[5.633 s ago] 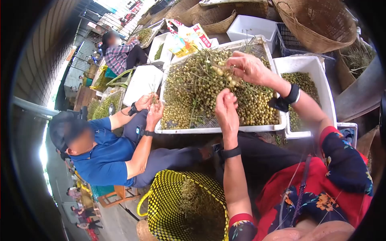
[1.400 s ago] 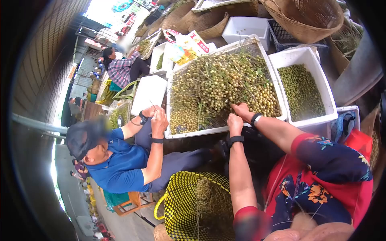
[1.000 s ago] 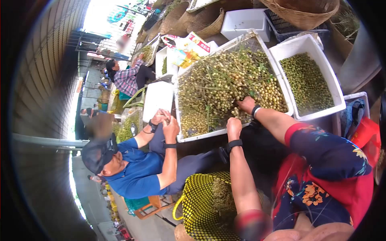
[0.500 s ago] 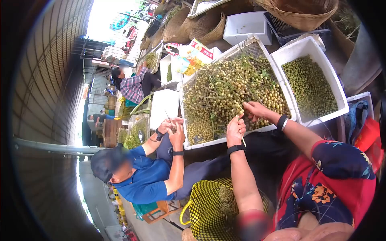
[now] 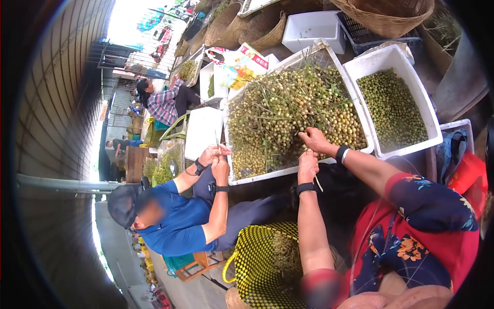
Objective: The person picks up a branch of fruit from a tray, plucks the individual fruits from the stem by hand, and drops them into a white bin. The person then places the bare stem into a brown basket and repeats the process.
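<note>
A white-rimmed tray [image 5: 242,181] holds a heap of round yellow-green fruit [image 5: 288,103] on thin twigs. My left hand [image 5: 309,164] is closed around a pale stem [image 5: 319,184] at the tray's near edge; the stem's end sticks out below the fist. Just above and to the right, my right hand [image 5: 315,140] reaches over the fruit, thumb and fingers bent close together; whatever is between the fingertips is too small to make out. Right of the tray, a white foam box [image 5: 436,139] contains loose green fruit.
A co-worker in blue [image 5: 180,219] sits at the left, hands at the tray's left corner. A yellow-black woven basket [image 5: 257,257] stands below. Another person in plaid [image 5: 163,105] sits farther back. Wicker baskets [image 5: 386,15] and a white bin [image 5: 314,31] are behind.
My right hand has shifted slightly left, and both hands now sit a little apart. The co-worker's hands have come together higher up. The whole view has shifted slightly.
</note>
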